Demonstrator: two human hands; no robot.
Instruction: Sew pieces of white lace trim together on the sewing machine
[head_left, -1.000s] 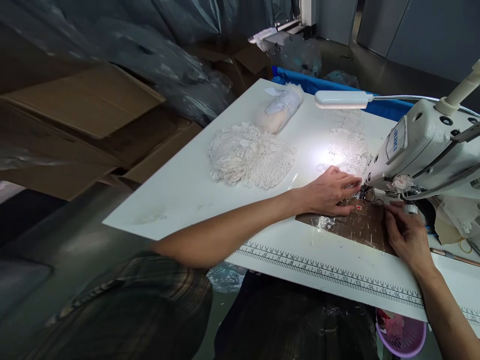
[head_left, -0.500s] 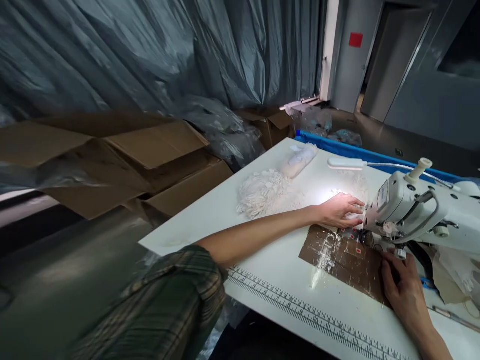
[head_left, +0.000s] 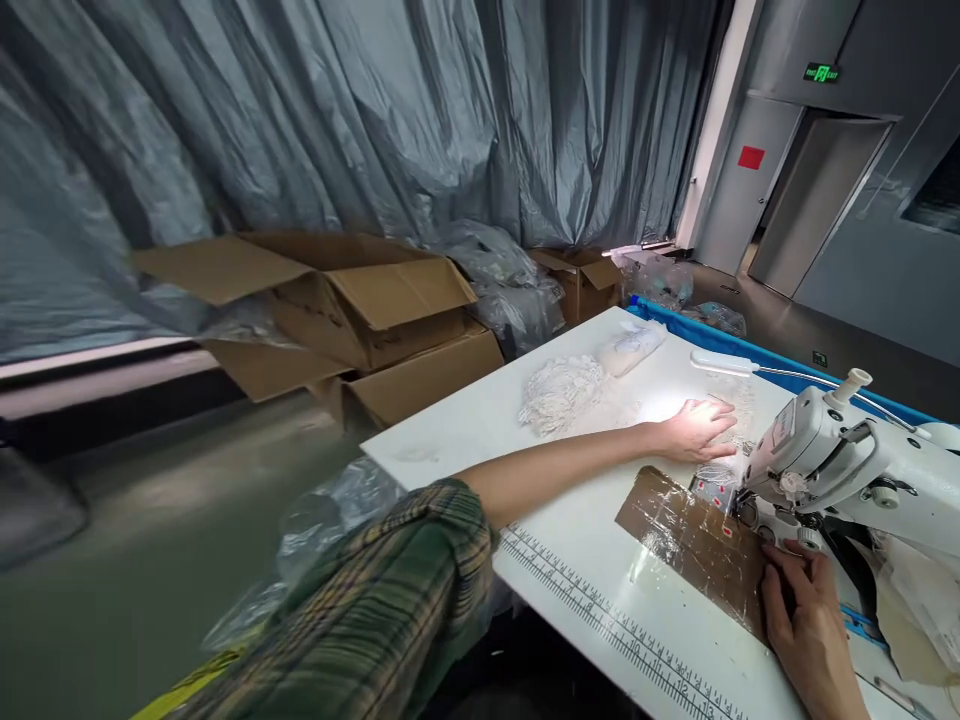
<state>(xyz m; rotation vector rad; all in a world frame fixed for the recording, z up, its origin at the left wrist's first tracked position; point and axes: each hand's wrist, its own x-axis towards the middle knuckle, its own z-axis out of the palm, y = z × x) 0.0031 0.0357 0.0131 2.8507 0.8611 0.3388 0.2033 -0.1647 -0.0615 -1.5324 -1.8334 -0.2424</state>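
1. The left hand (head_left: 697, 430) lies on the lace (head_left: 739, 398), near the machine (head_left: 840, 460) — fingers spread wide, likely to keep it flat.
2. The right hand (head_left: 808, 600) rests at the brown sheet (head_left: 675, 530), perhaps for steadiness; whether its curled fingers pinch anything, I can't tell.
3. The lamp (head_left: 724, 363) sits over the table (head_left: 450, 430) — presumably to light the lace.
4. The pile (head_left: 562, 392) lies apart, seemingly for easy reach.

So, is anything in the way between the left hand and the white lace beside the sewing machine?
Nothing visible is. The left hand lies over part of the white lace, close by the sewing machine. The brown sheet lies on the wearer's side, not between them.
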